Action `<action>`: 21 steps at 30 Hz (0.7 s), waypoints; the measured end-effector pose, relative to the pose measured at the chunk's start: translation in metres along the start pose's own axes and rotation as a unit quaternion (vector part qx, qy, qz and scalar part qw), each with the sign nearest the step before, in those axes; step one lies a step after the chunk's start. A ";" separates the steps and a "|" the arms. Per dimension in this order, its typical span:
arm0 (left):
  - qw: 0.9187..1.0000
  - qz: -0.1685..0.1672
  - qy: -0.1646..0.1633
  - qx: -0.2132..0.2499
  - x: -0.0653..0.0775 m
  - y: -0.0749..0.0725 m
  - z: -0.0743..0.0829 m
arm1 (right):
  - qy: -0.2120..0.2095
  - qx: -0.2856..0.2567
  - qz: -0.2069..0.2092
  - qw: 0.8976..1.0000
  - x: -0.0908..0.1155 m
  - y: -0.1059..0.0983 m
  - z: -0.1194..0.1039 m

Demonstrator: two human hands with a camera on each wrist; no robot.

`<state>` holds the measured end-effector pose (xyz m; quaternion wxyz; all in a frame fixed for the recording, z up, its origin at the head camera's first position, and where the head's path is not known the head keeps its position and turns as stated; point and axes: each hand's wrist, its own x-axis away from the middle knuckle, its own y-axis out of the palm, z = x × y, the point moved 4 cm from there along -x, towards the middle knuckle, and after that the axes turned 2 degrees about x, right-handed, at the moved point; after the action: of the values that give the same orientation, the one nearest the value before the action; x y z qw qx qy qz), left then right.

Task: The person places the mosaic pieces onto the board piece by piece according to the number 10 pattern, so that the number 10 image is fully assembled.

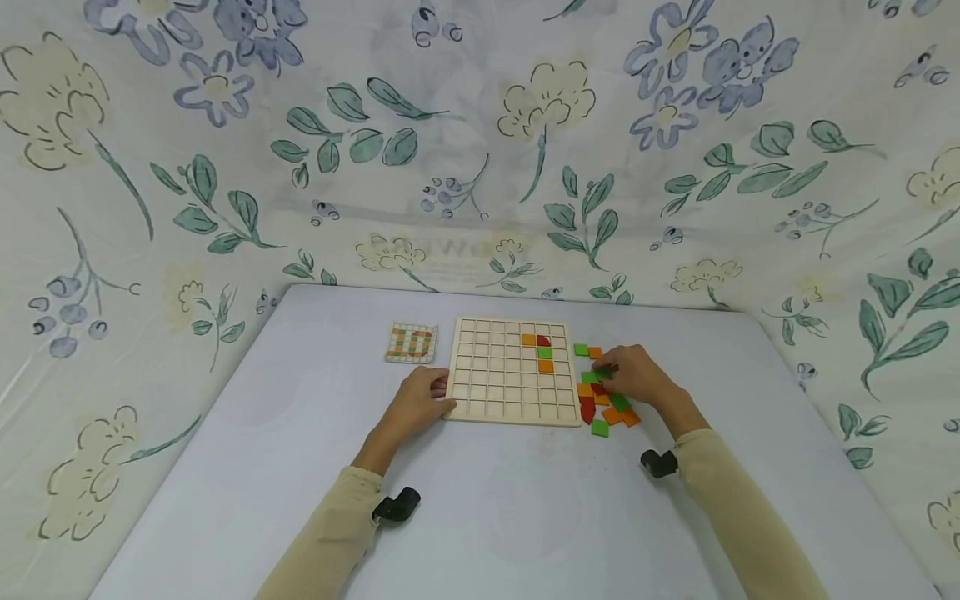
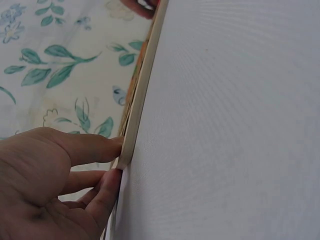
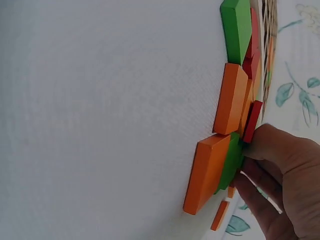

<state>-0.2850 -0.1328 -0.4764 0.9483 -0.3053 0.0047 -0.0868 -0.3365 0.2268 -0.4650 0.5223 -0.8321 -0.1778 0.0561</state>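
A light wooden grid board (image 1: pixel 495 387) lies on the table, with several orange, red and green tiles set in cells at its upper right. My left hand (image 1: pixel 416 402) grips the board's near left corner; in the left wrist view the thumb (image 2: pixel 100 149) lies on the rim and the fingers come in from below. Beyond the board's right edge, my right hand (image 1: pixel 637 375) reaches into a loose pile of tiles. Its thumb and fingertips pinch a green tile (image 1: pixel 603 374). An orange tile (image 3: pixel 205 175) and a red tile (image 3: pixel 253 121) lie close by it.
Left of the board lies a small pattern card (image 1: pixel 412 342) with coloured squares. A green tile (image 1: pixel 600 427) sits at the pile's near end; another green tile (image 1: pixel 581 350) lies at its far end. Floral cloth (image 1: pixel 480 167) hangs behind the white table (image 1: pixel 495 508).
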 end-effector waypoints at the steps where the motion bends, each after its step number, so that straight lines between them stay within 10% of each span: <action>1: 1.000 0.000 0.001 0.000 0.000 0.000 0.000 | 0.000 0.003 -0.001 1.000 0.000 0.000 0.000; 21: 1.000 0.000 0.006 0.002 0.001 -0.001 0.001 | -0.072 -0.062 0.056 0.994 -0.008 0.005 -0.035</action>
<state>-0.2837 -0.1334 -0.4746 0.9487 -0.3032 0.0106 -0.0887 -0.3330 0.1920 -0.4549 0.4512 -0.8655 -0.1711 0.1343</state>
